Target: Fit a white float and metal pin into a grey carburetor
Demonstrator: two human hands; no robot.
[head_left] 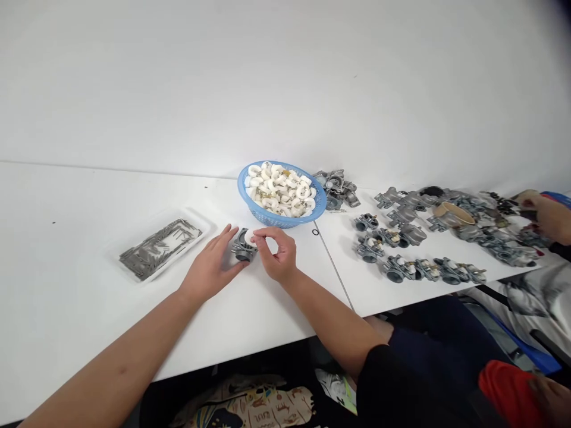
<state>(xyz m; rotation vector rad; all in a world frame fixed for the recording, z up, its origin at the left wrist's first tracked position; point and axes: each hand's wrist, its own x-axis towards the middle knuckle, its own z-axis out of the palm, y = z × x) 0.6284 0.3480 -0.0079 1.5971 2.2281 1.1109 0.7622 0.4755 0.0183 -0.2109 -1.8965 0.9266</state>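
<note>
Right forearm (330,321) is extending to mid-frame, its narrow right grip (276,255) pinching a white plastic piece (248,238) onto a grey carburetor body (244,249), while the open left grip (209,267) is steadying that body against slipping on the surface (66,238).

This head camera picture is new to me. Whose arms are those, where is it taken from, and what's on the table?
There's no machine here: these are a person's own bare arms, seen from a camera worn on their head, looking down. The right hand pinches a small white piece against a grey metal part, and the left hand touches that part too. On the white table lie a blue basket of white pieces, a tray of thin metal rods, and many more grey metal parts. At far right is another person's hand.
</note>
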